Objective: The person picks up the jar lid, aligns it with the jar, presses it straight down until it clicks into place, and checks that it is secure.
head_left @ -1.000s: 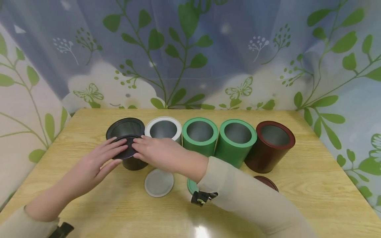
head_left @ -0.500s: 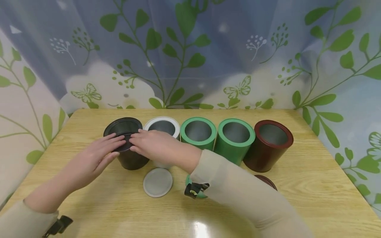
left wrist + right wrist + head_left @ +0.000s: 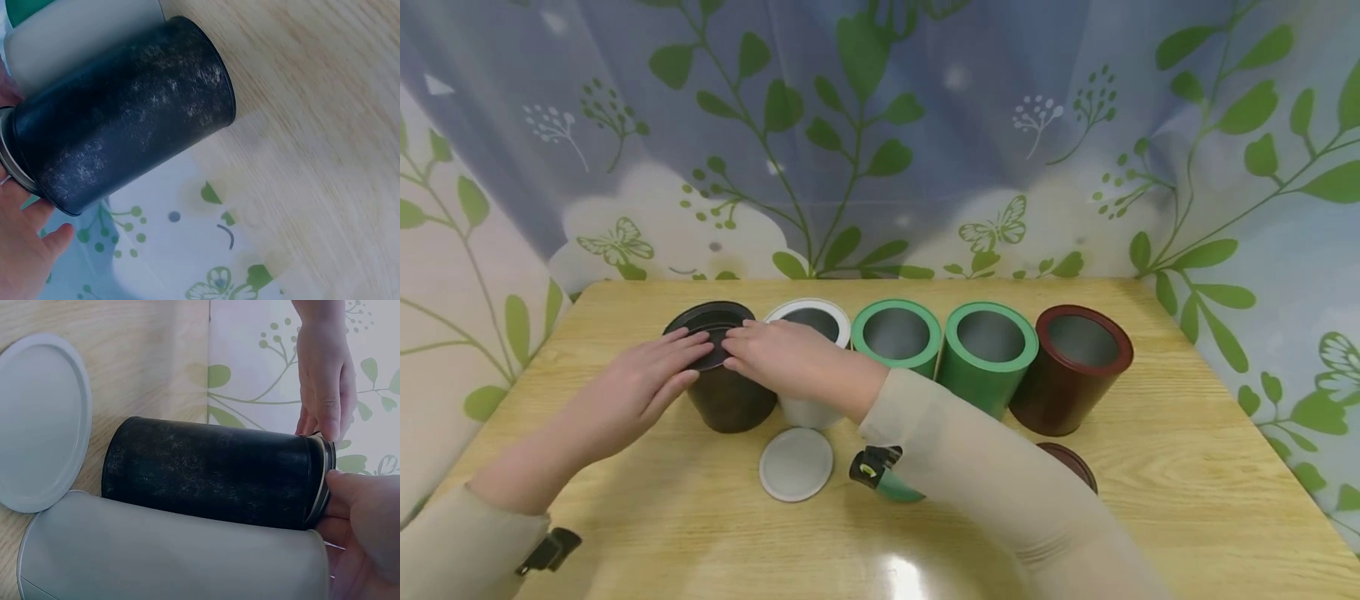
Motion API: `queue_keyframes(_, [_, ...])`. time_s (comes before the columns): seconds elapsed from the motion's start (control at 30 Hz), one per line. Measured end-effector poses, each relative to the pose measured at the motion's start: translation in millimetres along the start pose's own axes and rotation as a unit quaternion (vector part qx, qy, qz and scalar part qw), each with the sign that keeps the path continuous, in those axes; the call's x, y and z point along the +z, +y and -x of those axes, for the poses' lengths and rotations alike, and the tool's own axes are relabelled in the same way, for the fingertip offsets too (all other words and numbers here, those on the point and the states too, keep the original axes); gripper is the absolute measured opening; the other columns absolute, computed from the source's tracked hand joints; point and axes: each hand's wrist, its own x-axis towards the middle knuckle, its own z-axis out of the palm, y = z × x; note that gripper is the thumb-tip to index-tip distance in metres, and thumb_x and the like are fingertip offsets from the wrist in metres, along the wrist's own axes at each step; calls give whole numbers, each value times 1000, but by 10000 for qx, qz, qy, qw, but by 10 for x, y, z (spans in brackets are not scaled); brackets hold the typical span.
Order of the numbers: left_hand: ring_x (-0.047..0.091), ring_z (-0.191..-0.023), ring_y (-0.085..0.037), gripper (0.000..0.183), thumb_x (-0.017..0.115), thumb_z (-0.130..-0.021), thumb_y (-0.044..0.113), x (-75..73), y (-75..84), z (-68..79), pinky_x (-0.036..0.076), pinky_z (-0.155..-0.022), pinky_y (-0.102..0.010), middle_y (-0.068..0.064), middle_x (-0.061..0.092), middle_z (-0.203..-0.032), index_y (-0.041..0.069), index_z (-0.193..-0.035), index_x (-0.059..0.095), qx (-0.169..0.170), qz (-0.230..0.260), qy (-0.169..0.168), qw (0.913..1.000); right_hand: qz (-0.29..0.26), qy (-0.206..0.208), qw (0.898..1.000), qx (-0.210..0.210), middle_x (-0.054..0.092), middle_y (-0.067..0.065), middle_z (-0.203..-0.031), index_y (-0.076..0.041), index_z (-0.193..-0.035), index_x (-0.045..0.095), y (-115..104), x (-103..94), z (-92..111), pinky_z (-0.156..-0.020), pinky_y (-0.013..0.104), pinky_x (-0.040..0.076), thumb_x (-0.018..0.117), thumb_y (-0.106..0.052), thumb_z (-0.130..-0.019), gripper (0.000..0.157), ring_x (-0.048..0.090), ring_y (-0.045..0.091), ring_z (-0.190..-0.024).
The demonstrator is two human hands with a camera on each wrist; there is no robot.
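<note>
Both hands hold a black lid [image 3: 718, 343] over the mouth of the black can [image 3: 730, 402] at the left end of a row. My left hand [image 3: 643, 379] lies at the lid's left, fingertips on its top. My right hand [image 3: 790, 352] reaches across from the other side, its fingertips facing the left ones. In the right wrist view the lid [image 3: 324, 481] sits slightly tilted on the can, a pale edge showing between. Thumb and fingers of each hand come round the lid's edge there. The can's side [image 3: 125, 125] is scuffed in the left wrist view.
Beside the black can stand a white can [image 3: 808, 408], two green cans [image 3: 906, 367] [image 3: 981, 383] and a dark red can [image 3: 1060, 396], all uncovered. A white lid [image 3: 796, 465], a partly hidden green lid [image 3: 898, 487] and a dark red lid [image 3: 1071, 465] lie on the wooden table [image 3: 700, 533].
The black lid has come down, moved away from the body and levelled onto the black can's mouth; both hands moved with it. The other cans and lids stay put.
</note>
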Motion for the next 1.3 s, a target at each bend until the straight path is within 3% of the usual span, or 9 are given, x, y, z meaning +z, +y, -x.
queue_keyframes(0.47, [34,-130,-39,42,54,-95,19,0,-74,-61,29,-101,-56,-19,44,-138,2,-133,50,66,-364,-165,9992,229,-29,9997,51,35,2,-147,-14,-142,41,33,33,-94,-109,27,24,31,-35,-103,45,27,15,-136])
queue_keyframes(0.7, [29,-133,-36,46,49,-98,26,1,-92,-68,26,-101,-60,-17,40,-142,5,-138,45,-233,-197,-412,9987,163,-118,9996,182,33,1,-148,-15,-143,40,22,25,-102,-109,26,25,31,-36,-102,46,25,14,-137])
queue_keyframes(0.97, [26,-135,-36,46,45,-100,26,7,-109,-90,24,-101,-61,-18,38,-144,4,-140,42,-301,-102,-512,9982,297,-163,9991,270,31,1,-149,-15,-143,38,20,35,-137,-109,26,24,29,-37,-103,47,24,14,-137])
queue_keyframes(1.17, [34,-129,-40,41,46,-99,22,-4,-101,-156,29,-100,-58,-20,42,-139,0,-133,50,-329,-37,-345,9989,404,-65,9988,251,34,3,-148,-13,-141,41,21,42,-159,-109,25,24,28,-37,-103,47,27,14,-136])
queue_keyframes(1.3, [36,-125,-43,40,47,-99,21,-26,-110,-212,30,-99,-56,-24,37,-141,-1,-132,50,-332,-114,-431,9985,532,-241,9975,404,23,4,-152,-12,-145,34,10,36,-166,-110,28,23,24,-40,-102,52,21,15,-138])
